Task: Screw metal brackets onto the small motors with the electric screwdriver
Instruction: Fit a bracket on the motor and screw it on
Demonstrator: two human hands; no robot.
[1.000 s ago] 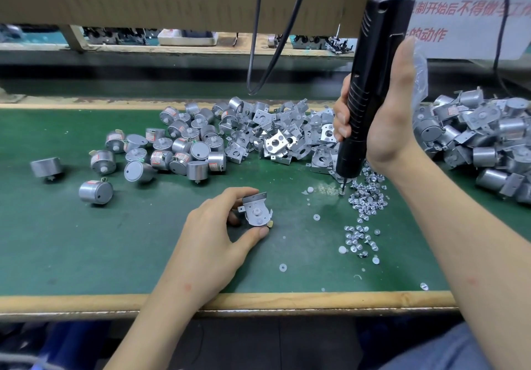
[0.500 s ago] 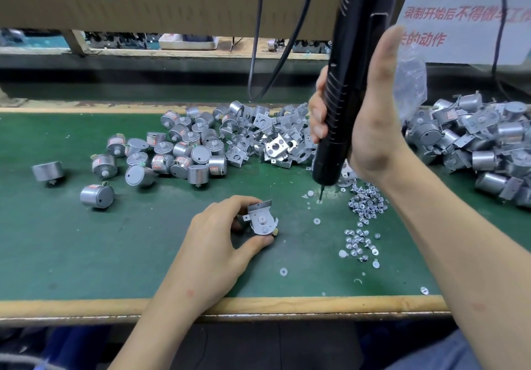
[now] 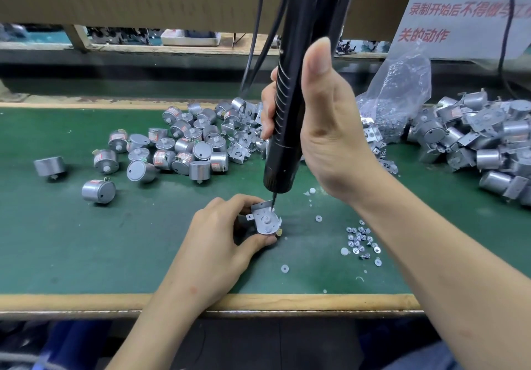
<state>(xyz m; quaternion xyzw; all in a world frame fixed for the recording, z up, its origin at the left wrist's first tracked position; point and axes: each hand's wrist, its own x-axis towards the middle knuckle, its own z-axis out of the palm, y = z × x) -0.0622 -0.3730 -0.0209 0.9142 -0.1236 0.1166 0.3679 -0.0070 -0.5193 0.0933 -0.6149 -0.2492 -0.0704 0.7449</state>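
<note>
Far left of the fingers, loose silver cylindrical motors [image 3: 99,191] lie scattered on the green bench mat [image 3: 86,254]. They thicken into a heap of motors and brackets [image 3: 184,151] beyond the left hand [image 3: 218,243]. That hand grips a small round silver motor [image 3: 268,229] capped by a folded silver metal bracket [image 3: 261,208], thumb curled against the near side and fingers over the far side. Just above those fingertips a black electric screwdriver [image 3: 287,128] stands nearly upright, its bit touching the bracket. The right hand [image 3: 324,134] is wrapped round its barrel, thumb pointing up. Right of the left thumb lie white washers [image 3: 284,268] and small silver screws [image 3: 360,240]. Beyond are a clear plastic bag [image 3: 399,93] and a pile of bracketed motors [image 3: 488,145].
</note>
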